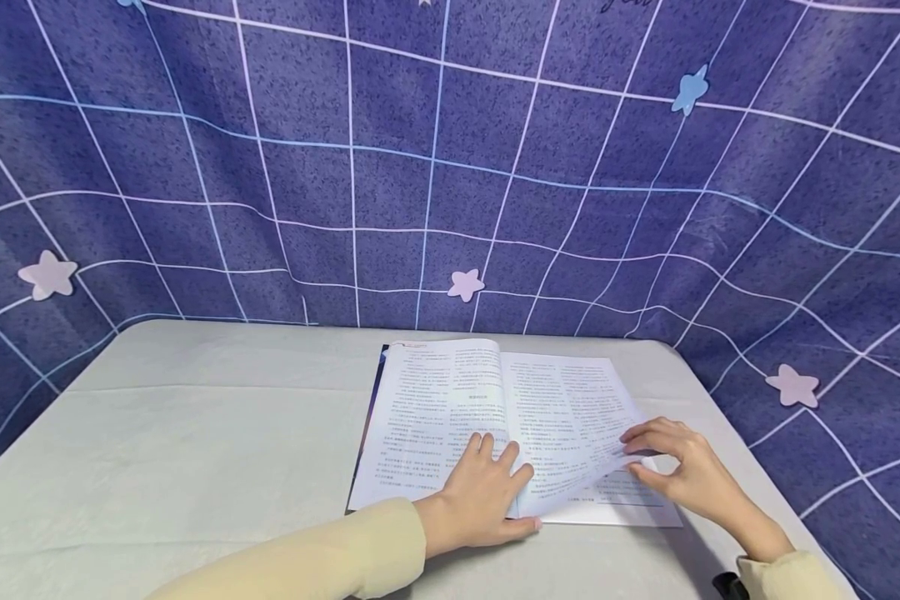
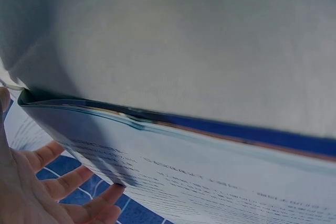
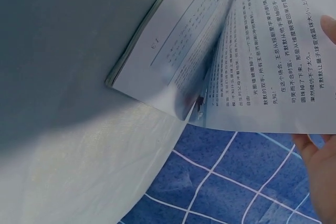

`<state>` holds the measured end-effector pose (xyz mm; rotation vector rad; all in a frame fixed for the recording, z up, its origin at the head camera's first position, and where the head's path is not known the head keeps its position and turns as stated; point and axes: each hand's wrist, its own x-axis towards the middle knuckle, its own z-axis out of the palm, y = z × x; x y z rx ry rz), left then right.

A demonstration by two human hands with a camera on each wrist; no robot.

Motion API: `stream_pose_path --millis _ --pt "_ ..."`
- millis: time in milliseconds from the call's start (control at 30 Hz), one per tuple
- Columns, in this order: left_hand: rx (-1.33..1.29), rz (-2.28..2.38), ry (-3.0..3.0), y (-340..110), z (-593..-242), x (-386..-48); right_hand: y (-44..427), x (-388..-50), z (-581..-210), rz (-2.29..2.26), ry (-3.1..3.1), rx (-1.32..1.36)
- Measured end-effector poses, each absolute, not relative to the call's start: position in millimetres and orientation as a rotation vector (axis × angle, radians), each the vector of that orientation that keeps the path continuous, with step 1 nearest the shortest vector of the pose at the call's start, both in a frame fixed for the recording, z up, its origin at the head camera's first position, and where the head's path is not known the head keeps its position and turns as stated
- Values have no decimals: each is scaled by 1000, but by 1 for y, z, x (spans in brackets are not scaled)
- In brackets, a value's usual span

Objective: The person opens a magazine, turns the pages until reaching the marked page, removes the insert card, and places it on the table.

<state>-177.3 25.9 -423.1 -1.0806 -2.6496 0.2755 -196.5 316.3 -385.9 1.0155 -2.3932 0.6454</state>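
White pages [image 1: 420,417] with dark print, cream sleeves [image 1: 322,550], pale-grey tabletop [image 1: 195,425], blue-purple backdrop [image 1: 390,192] with pale grid

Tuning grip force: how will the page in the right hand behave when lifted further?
Likely floppy: the page curves toward the right hand. Probably light, since it looks thin. Might tear if pulled hard: its inner edge meets the centre fold.

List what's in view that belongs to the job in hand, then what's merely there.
In the job:
open book
lifted page
right hand, pinching that page
left hand, resting on the book

Merely there:
pale tabletop
blue star-patterned cloth behind it
black item at the right wrist
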Motion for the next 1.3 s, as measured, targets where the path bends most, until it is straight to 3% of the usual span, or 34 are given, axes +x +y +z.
stream_pose_path --millis 1300 --pt "-1065 357 -2658 27 -422 -180 313 -196 -382 671 -2226 976"
